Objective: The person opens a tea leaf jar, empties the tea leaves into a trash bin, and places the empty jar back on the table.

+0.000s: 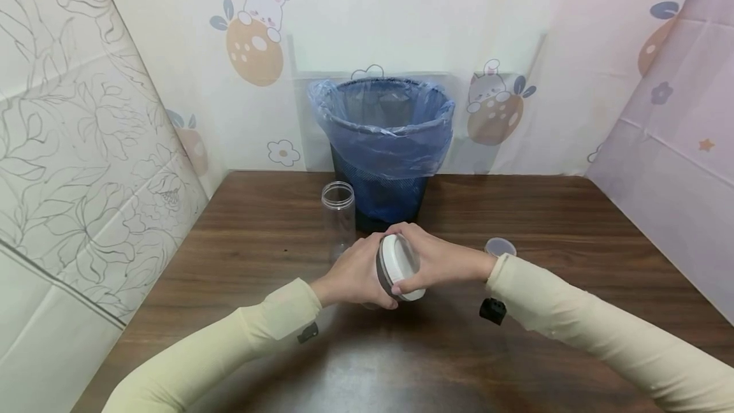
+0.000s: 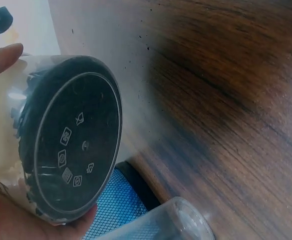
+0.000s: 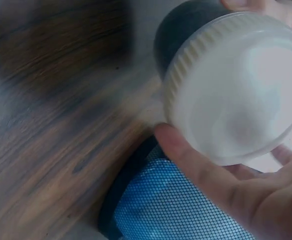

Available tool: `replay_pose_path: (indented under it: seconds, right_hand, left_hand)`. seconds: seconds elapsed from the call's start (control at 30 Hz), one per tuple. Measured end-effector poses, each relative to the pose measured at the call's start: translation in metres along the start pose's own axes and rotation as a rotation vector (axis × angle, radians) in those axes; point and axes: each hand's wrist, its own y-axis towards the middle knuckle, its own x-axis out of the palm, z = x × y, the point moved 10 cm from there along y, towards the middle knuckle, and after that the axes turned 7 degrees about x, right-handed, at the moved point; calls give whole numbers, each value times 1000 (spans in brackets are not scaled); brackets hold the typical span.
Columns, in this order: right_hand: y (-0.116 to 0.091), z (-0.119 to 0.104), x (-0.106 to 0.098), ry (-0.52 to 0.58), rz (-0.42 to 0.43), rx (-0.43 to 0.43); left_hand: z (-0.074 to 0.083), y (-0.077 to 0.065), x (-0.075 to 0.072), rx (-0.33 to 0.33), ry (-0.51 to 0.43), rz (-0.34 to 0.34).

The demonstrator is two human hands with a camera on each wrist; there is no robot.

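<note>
A wide jar (image 1: 383,276) is held in the air, tilted on its side, between both hands. Its dark base (image 2: 78,145) bears small moulded symbols, and a white ribbed lid (image 3: 235,95) sits at the other end. My left hand (image 1: 357,273) grips the jar's body from the left. The fingers and thumb of my right hand (image 1: 438,259) hold the lid by its rim. Behind my left hand, a tall clear plastic jar (image 1: 338,218) stands upright without a lid. Whether the white lid is loose or tight cannot be seen.
At the back of the brown wooden table (image 1: 258,234) stands a mesh bin (image 1: 381,193) lined with a blue plastic bag (image 1: 390,148). A small translucent lid (image 1: 501,246) lies on the right, partly hidden by my right wrist. Patterned curtains (image 1: 189,30) enclose the table's back and sides.
</note>
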Motion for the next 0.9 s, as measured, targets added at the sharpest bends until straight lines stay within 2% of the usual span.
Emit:
replay_pose_path:
  seconds: [0.2, 0.33, 0.6, 0.9]
  right_hand:
    - [-7, -18, -1, -190, 77, -257]
    - [-12, -25, -4, -271, 139, -368]
    - [-14, -16, -12, -274, 142, -298]
    - [-16, 1, -22, -276, 122, -171]
  left_hand:
    - [-5, -2, 0, -10, -71, -9]
    - [-12, -3, -2, -23, -117, 13]
    - [-16, -4, -5, -19, -129, 2]
    - [-14, -8, -10, 18, -183, 59]
